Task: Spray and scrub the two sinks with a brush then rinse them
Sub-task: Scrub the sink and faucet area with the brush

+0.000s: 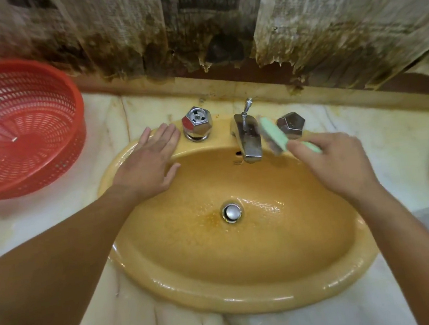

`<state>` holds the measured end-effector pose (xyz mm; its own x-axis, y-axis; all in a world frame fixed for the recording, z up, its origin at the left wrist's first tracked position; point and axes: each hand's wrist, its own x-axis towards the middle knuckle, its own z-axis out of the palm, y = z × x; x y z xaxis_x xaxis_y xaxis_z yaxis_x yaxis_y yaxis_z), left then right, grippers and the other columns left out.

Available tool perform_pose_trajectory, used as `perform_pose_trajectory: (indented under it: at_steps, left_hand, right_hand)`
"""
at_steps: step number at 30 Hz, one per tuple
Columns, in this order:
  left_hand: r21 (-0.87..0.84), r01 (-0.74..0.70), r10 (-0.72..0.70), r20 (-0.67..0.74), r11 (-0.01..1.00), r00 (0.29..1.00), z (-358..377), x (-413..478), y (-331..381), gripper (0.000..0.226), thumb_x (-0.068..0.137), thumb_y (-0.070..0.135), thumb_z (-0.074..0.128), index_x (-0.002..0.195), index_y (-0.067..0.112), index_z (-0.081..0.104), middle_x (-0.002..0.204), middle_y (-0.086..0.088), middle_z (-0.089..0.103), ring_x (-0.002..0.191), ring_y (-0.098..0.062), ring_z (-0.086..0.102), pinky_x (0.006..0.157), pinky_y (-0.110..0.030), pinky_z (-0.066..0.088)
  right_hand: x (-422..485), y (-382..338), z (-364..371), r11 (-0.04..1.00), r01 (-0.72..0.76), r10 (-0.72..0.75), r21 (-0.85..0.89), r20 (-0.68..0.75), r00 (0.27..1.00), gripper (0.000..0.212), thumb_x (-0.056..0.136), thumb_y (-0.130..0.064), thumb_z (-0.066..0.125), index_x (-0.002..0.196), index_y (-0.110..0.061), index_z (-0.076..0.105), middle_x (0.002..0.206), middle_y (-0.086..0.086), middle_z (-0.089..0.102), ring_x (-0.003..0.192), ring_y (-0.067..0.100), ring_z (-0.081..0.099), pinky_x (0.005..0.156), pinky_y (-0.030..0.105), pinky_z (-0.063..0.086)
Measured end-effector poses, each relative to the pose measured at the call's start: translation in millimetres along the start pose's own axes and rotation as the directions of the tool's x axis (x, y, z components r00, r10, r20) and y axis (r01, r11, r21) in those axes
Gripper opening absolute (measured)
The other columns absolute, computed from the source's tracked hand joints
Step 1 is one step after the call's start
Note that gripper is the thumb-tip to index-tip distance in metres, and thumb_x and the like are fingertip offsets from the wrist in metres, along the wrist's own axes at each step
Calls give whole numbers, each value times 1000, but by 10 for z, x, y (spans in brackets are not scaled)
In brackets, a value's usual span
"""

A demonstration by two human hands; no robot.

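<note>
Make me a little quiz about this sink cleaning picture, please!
1. True or false: the left hand lies flat on the rim of the yellow sink.
2. What does the right hand hold? A) green brush B) sponge C) spray bottle
3. Fill in: the red basket sits on the counter to the ____ of the sink.

Key: 1 true. 2 A, its head is by the faucet. 3 left.
</note>
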<state>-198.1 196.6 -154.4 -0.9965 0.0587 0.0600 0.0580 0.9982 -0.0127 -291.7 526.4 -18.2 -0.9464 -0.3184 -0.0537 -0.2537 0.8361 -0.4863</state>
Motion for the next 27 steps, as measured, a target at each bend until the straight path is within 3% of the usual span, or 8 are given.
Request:
perform_pose_trajectory:
  at_steps: [2,5,9,13,17,21,24,27]
  left_hand:
    - [25,-17,16,23,1000,1000,-13,17,6,75,103,44,41,161,5,15,168,-12,19,156,-26,14,128,-47,10]
    - [34,-18,17,19,999,1000,-26,27,11,75,102,43,45,161,5,16,167,-12,21,156,-26,15,127,-48,10]
    - [27,-9,9,25,1000,1000,-20,50,16,74,103,44,44,161,6,17,167,-11,22,156,-25,16,128,-47,9]
    - [16,-8,7,31,1000,999,-36,52,16,74,100,50,31,160,5,22,165,-12,27,154,-26,21,127,-48,13]
    - [6,-13,13,25,1000,1000,-26,80,6,73,103,47,38,160,6,19,167,-11,23,156,-25,18,127,-48,10]
    - [-10,-10,10,33,1000,999,-49,95,23,74,102,50,29,161,6,19,167,-11,23,156,-25,17,127,-47,9]
    - [-27,-5,6,38,1000,999,-64,104,33,75,102,51,28,161,6,19,167,-11,22,156,-25,16,128,-46,7]
    - [-31,-8,9,33,999,999,-69,102,36,81,98,56,22,160,5,24,165,-12,27,155,-26,21,127,-47,11]
  right_hand:
    - [262,-155,-90,979,162,-145,-123,135,980,26,91,-49,61,96,-30,79,78,3,70,75,22,61,68,35,52]
    - [657,-299,-173,885,281,-204,-371,233,951,34,91,-53,57,102,-28,78,74,6,62,79,27,56,67,36,53]
    - [917,-415,-284,888,337,-187,-312,426,885,23,86,-51,64,82,-30,75,79,4,68,85,25,56,73,34,50]
    - [1053,-389,-254,869,330,-184,-368,378,907,31,85,-49,65,90,-23,81,76,3,68,81,26,57,71,33,50]
    - [1040,-515,-346,936,298,-147,-190,557,817,21,83,-46,73,70,-30,80,71,0,72,73,19,63,72,32,51]
    - [1138,-645,-238,855,347,-169,-387,423,890,37,84,-51,66,86,-17,80,73,7,65,76,26,59,72,38,57]
    - [1086,-778,-212,860,416,-196,-296,561,804,34,82,-51,69,82,-19,81,74,5,66,71,20,57,70,37,52]
    - [1127,-696,-214,870,346,-164,-350,457,874,36,82,-52,68,88,-19,81,80,7,69,81,26,62,74,39,57]
